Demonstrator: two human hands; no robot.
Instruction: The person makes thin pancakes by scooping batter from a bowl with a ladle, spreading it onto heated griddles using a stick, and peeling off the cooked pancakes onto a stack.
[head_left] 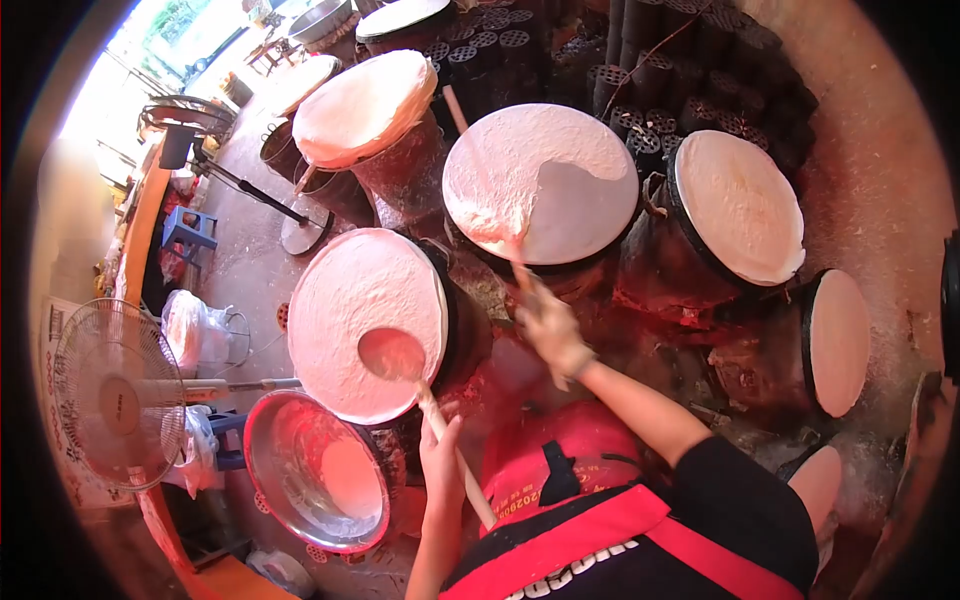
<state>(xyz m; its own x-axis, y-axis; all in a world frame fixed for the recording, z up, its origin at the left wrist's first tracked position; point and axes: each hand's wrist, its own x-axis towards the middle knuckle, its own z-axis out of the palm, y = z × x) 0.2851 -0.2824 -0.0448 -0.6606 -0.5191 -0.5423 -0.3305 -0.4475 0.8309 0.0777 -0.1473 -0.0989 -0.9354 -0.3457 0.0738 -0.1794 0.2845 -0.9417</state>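
Note:
My left hand (441, 455) is closed around the wooden handle of a ladle (391, 355), whose round bowl lies on the pale batter layer covering the left-hand round griddle (330, 290). Blurred by motion, my right hand (552, 330) grips a short-handled scraper (520, 262) at the near edge of the centre griddle (588, 212). Pale batter (500, 150) covers that griddle's left and top parts, while its lower right surface shows bare grey. Folds of batter bunch up at the scraper's tip.
A metal basin (290, 430) with pale batter stands at lower left, beside a fan (120, 405). More covered griddles surround me: one (740, 205) at right, another (365, 105) at upper left. Perforated cylinders (650, 85) are stacked behind. A lamp stand (245, 187) rises at left.

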